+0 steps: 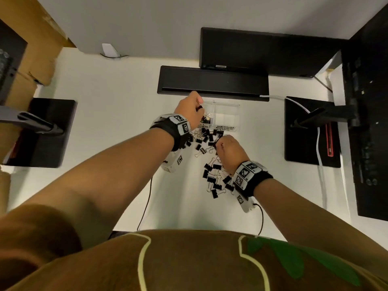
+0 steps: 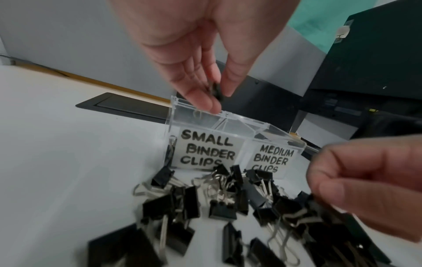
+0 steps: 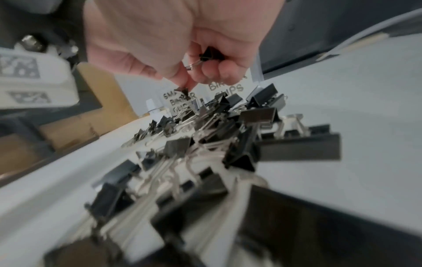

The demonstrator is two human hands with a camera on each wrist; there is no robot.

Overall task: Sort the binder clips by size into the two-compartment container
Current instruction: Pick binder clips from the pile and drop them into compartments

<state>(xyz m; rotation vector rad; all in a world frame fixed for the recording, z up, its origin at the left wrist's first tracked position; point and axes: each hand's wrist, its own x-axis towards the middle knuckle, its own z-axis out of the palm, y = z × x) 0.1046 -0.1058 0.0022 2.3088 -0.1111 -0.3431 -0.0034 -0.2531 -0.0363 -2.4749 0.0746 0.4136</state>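
Observation:
A clear two-compartment container (image 1: pixel 227 105) stands at the back of the desk, labelled "SMALL BINDER CLIPS" (image 2: pixel 206 151) on the left and "MEDIUM BINDER CLIPS" (image 2: pixel 273 159) on the right. My left hand (image 2: pixel 217 97) hovers over the small compartment and pinches a small black clip (image 2: pixel 215 91) between thumb and fingers. Several clips lie in that compartment (image 1: pixel 206 119). A pile of black binder clips (image 1: pixel 212 177) spreads in front of the container. My right hand (image 3: pixel 189 81) is over the pile, holding one small clip (image 3: pixel 211 54) in its curled fingers and pinching another clip (image 3: pixel 182 90) at its fingertips.
A black cable flap (image 1: pixel 213 82) lies just behind the container, under a monitor (image 1: pixel 262 51). Monitor stand bases sit at left (image 1: pixel 52 133) and right (image 1: pixel 310 131). A cardboard box (image 1: pixel 31 59) is at far left. Thin cables (image 1: pixel 144 206) run off the front edge.

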